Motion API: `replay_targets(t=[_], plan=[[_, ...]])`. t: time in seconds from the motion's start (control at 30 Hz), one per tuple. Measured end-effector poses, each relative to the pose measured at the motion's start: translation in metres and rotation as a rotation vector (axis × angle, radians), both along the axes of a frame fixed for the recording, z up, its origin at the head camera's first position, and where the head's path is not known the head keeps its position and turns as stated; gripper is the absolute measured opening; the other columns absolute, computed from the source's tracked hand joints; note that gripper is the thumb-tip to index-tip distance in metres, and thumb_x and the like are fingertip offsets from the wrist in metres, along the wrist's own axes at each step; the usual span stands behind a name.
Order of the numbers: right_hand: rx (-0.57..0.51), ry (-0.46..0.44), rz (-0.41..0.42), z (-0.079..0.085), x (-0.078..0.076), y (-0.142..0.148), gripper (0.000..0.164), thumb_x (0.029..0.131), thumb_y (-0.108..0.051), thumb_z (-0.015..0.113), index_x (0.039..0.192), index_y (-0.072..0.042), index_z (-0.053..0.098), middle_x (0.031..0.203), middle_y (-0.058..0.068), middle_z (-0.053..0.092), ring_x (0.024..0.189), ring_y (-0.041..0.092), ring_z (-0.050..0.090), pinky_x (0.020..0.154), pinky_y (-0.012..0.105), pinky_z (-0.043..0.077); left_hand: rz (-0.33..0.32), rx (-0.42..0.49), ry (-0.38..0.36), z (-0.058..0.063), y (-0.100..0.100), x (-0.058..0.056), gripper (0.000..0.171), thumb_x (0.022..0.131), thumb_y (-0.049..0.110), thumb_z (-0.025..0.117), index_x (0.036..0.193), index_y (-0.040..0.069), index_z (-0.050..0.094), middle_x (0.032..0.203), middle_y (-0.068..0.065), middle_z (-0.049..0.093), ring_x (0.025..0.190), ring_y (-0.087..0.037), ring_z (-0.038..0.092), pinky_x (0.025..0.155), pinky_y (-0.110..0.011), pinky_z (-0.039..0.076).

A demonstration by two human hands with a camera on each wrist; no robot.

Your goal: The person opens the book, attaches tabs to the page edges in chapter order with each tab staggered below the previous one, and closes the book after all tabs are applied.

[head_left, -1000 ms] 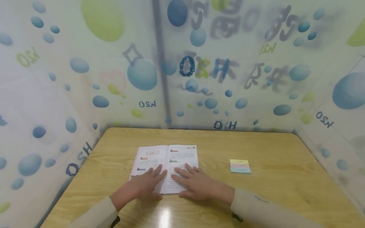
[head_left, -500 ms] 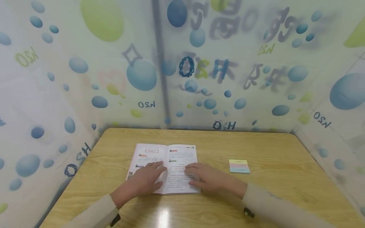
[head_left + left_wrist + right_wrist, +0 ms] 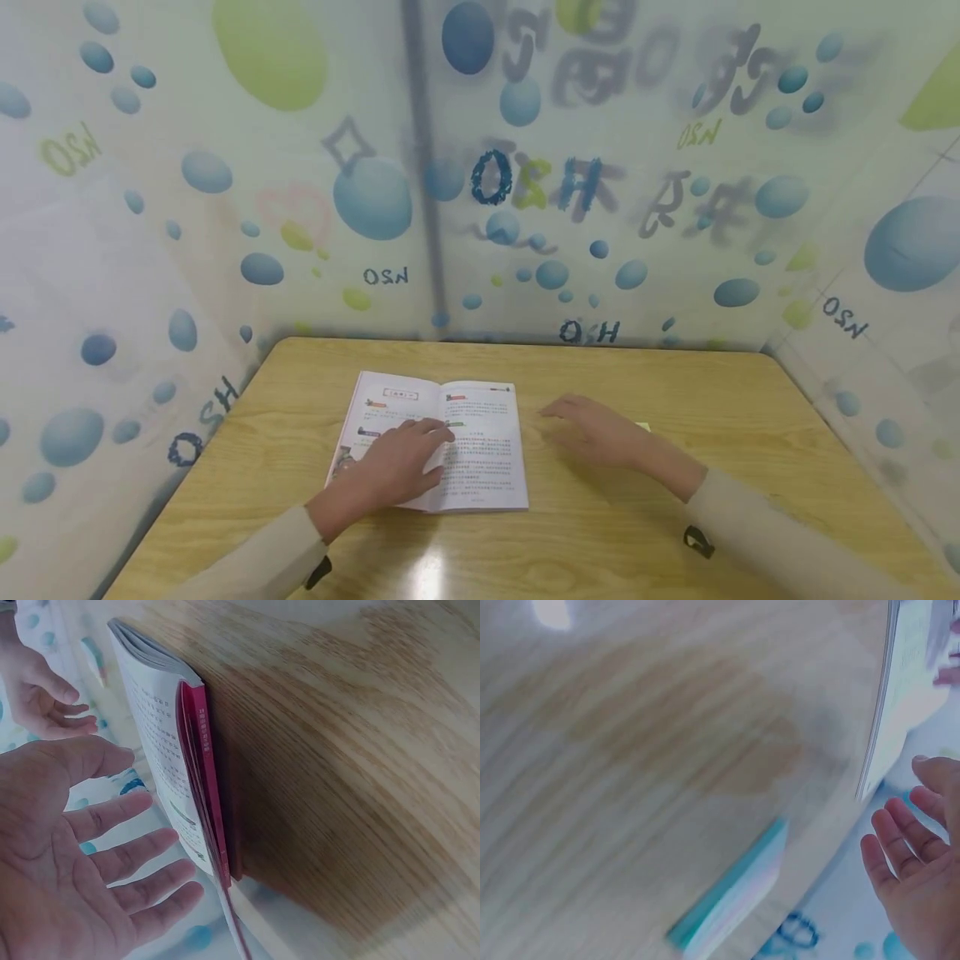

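An open book (image 3: 480,458) with printed text lies on the wooden table, its pink-red spine (image 3: 204,742) showing in the left wrist view. My left hand (image 3: 397,462) is over the left page and the centre fold, fingers spread loosely and holding nothing. Right of the book, my right hand (image 3: 603,433) hovers above the table with relaxed fingers, palm bare in the right wrist view. Under that hand in the head view, only a yellow corner of the sticky notes (image 3: 643,426) shows. The right wrist view has this sticky note pad (image 3: 739,896) lying flat, slightly blurred.
The wooden table (image 3: 300,533) ends at a wall (image 3: 645,108) printed with blue and green bubbles, and similar panels stand on both sides. A bright light reflection falls near the table's front.
My right hand has left the right page and moved right, now covering most of the sticky notes. The left hand has stayed over the book, shifting slightly right, and its fingers have drawn in.
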State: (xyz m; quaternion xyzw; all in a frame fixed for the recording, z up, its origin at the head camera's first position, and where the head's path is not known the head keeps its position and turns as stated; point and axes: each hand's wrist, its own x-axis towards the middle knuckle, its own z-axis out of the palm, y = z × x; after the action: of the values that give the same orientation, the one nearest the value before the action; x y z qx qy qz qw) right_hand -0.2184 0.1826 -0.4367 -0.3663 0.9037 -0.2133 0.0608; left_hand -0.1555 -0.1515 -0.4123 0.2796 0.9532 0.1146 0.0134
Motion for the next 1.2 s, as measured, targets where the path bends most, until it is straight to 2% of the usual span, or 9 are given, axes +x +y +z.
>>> replay_targets(t=[0.2, 0.37, 0.53, 0.73, 0.97, 1.2], plan=[[-0.038, 0.115, 0.032, 0.006, -0.011, 0.04, 0.034, 0.097, -0.003, 0.068, 0.129, 0.005, 0.06, 0.123, 0.014, 0.062, 0.109, 0.033, 0.062, 0.091, 0.048, 0.053, -0.023, 0.017, 0.01, -0.002, 0.002, -0.002, 0.037, 0.09, 0.017, 0.078, 0.123, 0.005, 0.066, 0.13, -0.016, 0.062, 0.114, -0.037, 0.061, 0.09, -0.051, 0.053], [-0.015, 0.143, 0.009, 0.009, -0.017, 0.071, 0.032, 0.093, 0.005, 0.069, 0.124, 0.007, 0.062, 0.118, 0.017, 0.063, 0.102, 0.035, 0.063, 0.086, 0.049, 0.055, -0.009, 0.016, 0.003, -0.003, 0.003, -0.004, 0.038, 0.09, 0.019, 0.077, 0.124, 0.006, 0.066, 0.129, -0.016, 0.062, 0.112, -0.036, 0.062, 0.09, -0.05, 0.054], [0.039, 0.131, -0.044, 0.006, -0.021, 0.094, 0.028, 0.092, 0.007, 0.069, 0.119, 0.008, 0.064, 0.113, 0.018, 0.064, 0.1, 0.035, 0.065, 0.085, 0.05, 0.055, 0.004, 0.015, 0.011, -0.005, 0.003, -0.008, 0.04, 0.09, 0.021, 0.078, 0.125, 0.005, 0.065, 0.129, -0.015, 0.063, 0.111, -0.035, 0.062, 0.088, -0.05, 0.054], [0.052, 0.066, -0.068, 0.001, -0.023, 0.111, 0.027, 0.09, 0.009, 0.068, 0.117, 0.01, 0.064, 0.111, 0.019, 0.064, 0.1, 0.036, 0.064, 0.086, 0.051, 0.054, 0.035, -0.008, -0.016, -0.008, -0.002, -0.01, 0.041, 0.092, 0.025, 0.076, 0.127, 0.007, 0.065, 0.133, -0.014, 0.061, 0.117, -0.035, 0.06, 0.094, -0.051, 0.052], [0.059, 0.027, -0.065, -0.006, -0.024, 0.121, 0.027, 0.088, 0.011, 0.069, 0.115, 0.009, 0.065, 0.107, 0.014, 0.066, 0.098, 0.033, 0.064, 0.084, 0.049, 0.055, 0.061, -0.025, -0.027, -0.013, -0.012, -0.006, 0.045, 0.089, 0.026, 0.078, 0.129, 0.01, 0.064, 0.137, -0.015, 0.058, 0.124, -0.039, 0.055, 0.097, -0.058, 0.048], [0.053, -0.004, -0.067, -0.009, -0.026, 0.125, 0.025, 0.089, 0.008, 0.07, 0.113, 0.006, 0.067, 0.105, 0.01, 0.066, 0.097, 0.032, 0.065, 0.083, 0.048, 0.056, 0.053, -0.009, -0.031, -0.014, -0.019, -0.001, 0.048, 0.088, 0.023, 0.08, 0.13, 0.009, 0.062, 0.14, -0.019, 0.055, 0.128, -0.041, 0.051, 0.098, -0.061, 0.046]])
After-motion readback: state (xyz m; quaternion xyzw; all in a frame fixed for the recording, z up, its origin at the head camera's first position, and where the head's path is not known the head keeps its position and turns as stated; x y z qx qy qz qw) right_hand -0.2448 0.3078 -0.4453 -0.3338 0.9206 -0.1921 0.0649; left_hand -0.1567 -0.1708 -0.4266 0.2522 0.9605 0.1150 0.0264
